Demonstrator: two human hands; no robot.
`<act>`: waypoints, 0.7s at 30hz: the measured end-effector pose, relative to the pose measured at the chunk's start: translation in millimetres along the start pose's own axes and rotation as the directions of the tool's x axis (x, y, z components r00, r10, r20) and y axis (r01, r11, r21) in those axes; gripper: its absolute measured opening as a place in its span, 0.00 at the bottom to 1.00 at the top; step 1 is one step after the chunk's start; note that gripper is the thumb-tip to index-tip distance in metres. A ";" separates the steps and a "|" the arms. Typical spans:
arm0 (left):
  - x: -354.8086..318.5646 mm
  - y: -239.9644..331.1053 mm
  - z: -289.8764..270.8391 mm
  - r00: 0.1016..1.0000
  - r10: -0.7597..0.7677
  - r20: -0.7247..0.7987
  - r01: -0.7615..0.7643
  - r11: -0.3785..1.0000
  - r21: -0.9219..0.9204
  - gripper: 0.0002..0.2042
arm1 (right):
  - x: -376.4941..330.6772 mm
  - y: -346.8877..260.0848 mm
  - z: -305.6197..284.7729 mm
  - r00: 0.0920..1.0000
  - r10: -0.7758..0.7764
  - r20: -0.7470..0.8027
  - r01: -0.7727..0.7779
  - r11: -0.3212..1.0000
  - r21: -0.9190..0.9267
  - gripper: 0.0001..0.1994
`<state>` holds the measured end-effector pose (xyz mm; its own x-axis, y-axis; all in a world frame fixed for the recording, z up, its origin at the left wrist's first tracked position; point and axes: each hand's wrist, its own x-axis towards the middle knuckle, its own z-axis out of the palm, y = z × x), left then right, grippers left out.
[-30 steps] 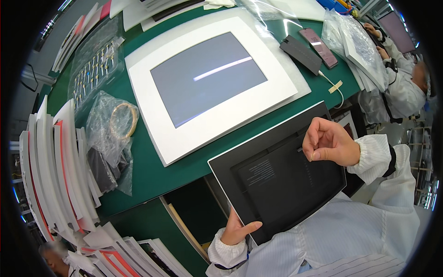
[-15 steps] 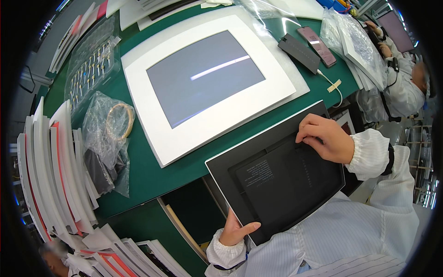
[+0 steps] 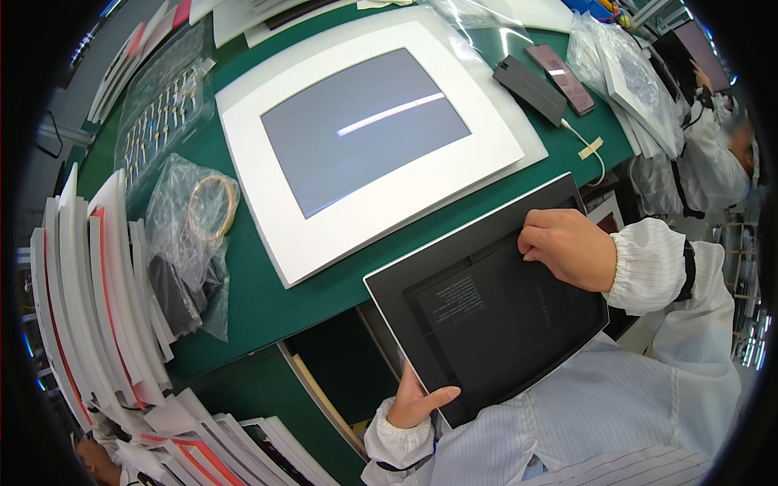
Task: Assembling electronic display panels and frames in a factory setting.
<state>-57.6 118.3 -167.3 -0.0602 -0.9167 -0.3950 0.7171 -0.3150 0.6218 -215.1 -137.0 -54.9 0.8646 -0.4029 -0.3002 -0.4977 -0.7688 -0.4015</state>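
I hold a black flat panel (image 3: 478,304) with a thin pale rim, tilted against my body, its back side with a recessed middle and a printed label facing me. My left hand (image 3: 417,399) grips its lower edge, thumb lying on the black face. My right hand (image 3: 567,245) rests on the panel's upper right part, fingers curled and pressing on the raised border. On the green table (image 3: 259,300) beyond lies a white-framed display (image 3: 369,138) with a grey screen, face up.
A clear bag with a tape ring (image 3: 209,206) and dark parts lies left of the display. Stacked white panels (image 3: 89,292) stand along the left. A black oblong device (image 3: 531,85) and a cable lie at the back right. Another person (image 3: 717,154) works far right.
My right hand came down from above the panel and now rests flat on its upper right part. The panel shifted slightly; my left hand keeps its grip on the lower edge.
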 end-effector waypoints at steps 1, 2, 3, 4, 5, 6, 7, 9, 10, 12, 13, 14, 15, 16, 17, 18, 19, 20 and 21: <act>0.0 -0.1 0.2 1.000 0.000 0.002 -0.001 1.000 0.003 0.41 | -0.2 0.1 0.6 1.000 -0.010 -0.016 0.011 1.000 0.002 0.02; 0.0 -0.1 0.3 1.000 0.001 0.004 -0.001 1.000 0.005 0.42 | -0.3 0.2 0.8 0.999 -0.021 -0.032 0.021 1.000 0.005 0.02; 0.1 -0.2 -0.1 1.000 0.001 0.004 -0.001 1.000 0.003 0.42 | 0.1 0.6 0.6 0.999 -0.021 -0.029 0.021 1.000 0.003 0.02; 0.1 -0.1 -0.5 1.000 0.002 0.012 -0.002 1.000 0.002 0.42 | 0.9 1.5 0.1 0.999 -0.029 -0.016 0.029 1.000 0.002 0.02; 0.3 0.0 -0.8 1.000 0.003 0.020 -0.003 1.000 0.002 0.42 | 1.2 2.0 -0.2 0.999 -0.036 -0.003 0.036 0.999 0.001 0.02; 0.1 0.6 -1.0 1.000 0.004 0.018 -0.004 1.000 0.000 0.42 | 1.5 1.3 -0.5 0.999 -0.038 -0.001 0.038 0.999 0.000 0.02; 0.1 1.1 -1.1 1.000 0.004 0.022 -0.004 1.000 0.006 0.43 | 1.7 0.6 -1.0 1.000 -0.028 0.003 0.027 1.000 0.010 0.02; -0.1 2.4 -1.3 1.000 0.004 0.025 -0.004 1.000 0.011 0.43 | 2.0 -0.6 -1.7 1.000 -0.017 0.009 0.017 1.000 0.018 0.02; -0.2 3.3 -1.5 1.000 -0.005 0.023 0.005 1.000 0.020 0.43 | 2.3 -0.9 -2.1 1.000 -0.004 0.007 0.004 0.999 0.048 0.02; 0.0 4.3 -1.6 1.000 -0.012 0.021 0.011 1.000 0.027 0.43 | 2.5 -1.4 -2.5 1.000 0.008 0.007 -0.008 0.997 0.076 0.02; 0.3 4.7 -1.5 1.000 -0.008 0.028 0.007 1.000 0.029 0.43 | 2.4 -1.4 -2.5 1.000 -0.007 0.001 0.007 0.999 0.049 0.02; 0.3 4.9 -1.4 0.999 -0.005 0.035 0.003 0.999 0.032 0.43 | 2.5 -1.9 -2.6 1.000 -0.022 -0.006 0.022 1.000 0.021 0.02; 0.5 5.0 -1.1 0.999 -0.002 0.035 0.001 1.000 0.030 0.43 | 2.5 -3.1 -3.0 1.000 -0.023 -0.005 0.024 1.000 0.019 0.02; 0.6 4.8 -0.7 0.999 0.008 0.036 -0.009 1.000 0.028 0.43 | 2.3 -4.6 -3.3 1.000 0.002 0.006 -0.002 1.000 0.015 0.02; 0.7 4.7 -0.5 0.999 0.019 0.036 -0.020 0.999 0.026 0.43 | 2.4 -5.7 -3.6 1.000 0.027 0.016 -0.027 1.000 0.011 0.02; 0.7 4.5 -0.2 0.999 0.020 0.034 -0.020 1.000 0.023 0.43 | 1.8 -4.8 -2.6 1.000 0.025 0.019 -0.025 1.000 0.010 0.02; 0.8 4.3 0.1 0.999 0.021 0.035 -0.021 1.000 0.015 0.43 | 0.8 -2.3 -0.7 1.000 0.005 -0.008 -0.005 1.000 0.014 0.03; 0.8 3.9 0.2 0.999 0.022 0.036 -0.022 1.000 0.006 0.44 | -0.2 -1.0 0.5 0.999 -0.015 -0.035 0.015 1.000 0.018 0.04; 0.6 3.4 -0.3 0.999 0.023 0.033 -0.023 1.000 0.004 0.44 | -0.6 -1.6 0.9 0.999 -0.017 -0.033 0.018 1.000 0.018 0.04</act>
<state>-55.0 116.7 -165.7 -0.0670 -0.9314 -0.3578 0.7154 -0.2948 0.6335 -214.8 -135.1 -54.8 0.8748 -0.4057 -0.2647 -0.4834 -0.7669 -0.4221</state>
